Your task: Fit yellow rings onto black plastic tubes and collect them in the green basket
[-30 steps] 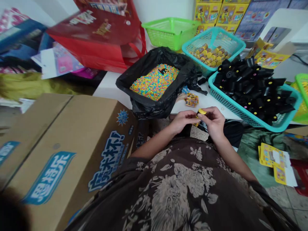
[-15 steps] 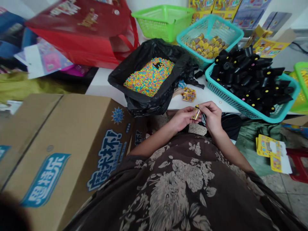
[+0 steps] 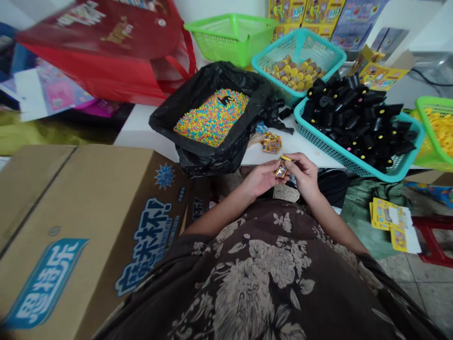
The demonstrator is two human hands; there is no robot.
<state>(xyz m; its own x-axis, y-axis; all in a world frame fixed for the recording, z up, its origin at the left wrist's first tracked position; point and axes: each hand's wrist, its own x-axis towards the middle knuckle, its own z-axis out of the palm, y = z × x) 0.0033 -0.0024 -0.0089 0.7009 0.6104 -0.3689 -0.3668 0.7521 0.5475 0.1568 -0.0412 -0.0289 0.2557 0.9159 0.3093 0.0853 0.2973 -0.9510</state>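
Your left hand point(image 3: 259, 179) pinches the small tube point(image 3: 281, 170) low, your right hand point(image 3: 305, 174) its yellow cap point(image 3: 285, 158) — likely for steadiness — with coloured beads point(image 3: 212, 120) near, perhaps for reach

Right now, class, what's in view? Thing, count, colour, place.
Table: 1, white, centre
Teal baskets: 2, teal, right
Jars: many, yellow, rear basket
Pieces: many, black, front basket
Green baskets: 2, green, back, right
Bits: many, yellow, far right
Black bag: 1, black, centre
Balls: many, multicoloured, in black bag
Packets: several, yellow, table
Red bag: 1, red, left
Cartons: 2, brown, left
Stacked boxes: several, yellow, purple, back
Open box: 1, yellow, back
Cards: several, yellow, right
Held jar: 1, yellow, centre
Shirt: 1, brown, bottom
Left hand: 1, bare, on jar
Right hand: 1, bare, on jar
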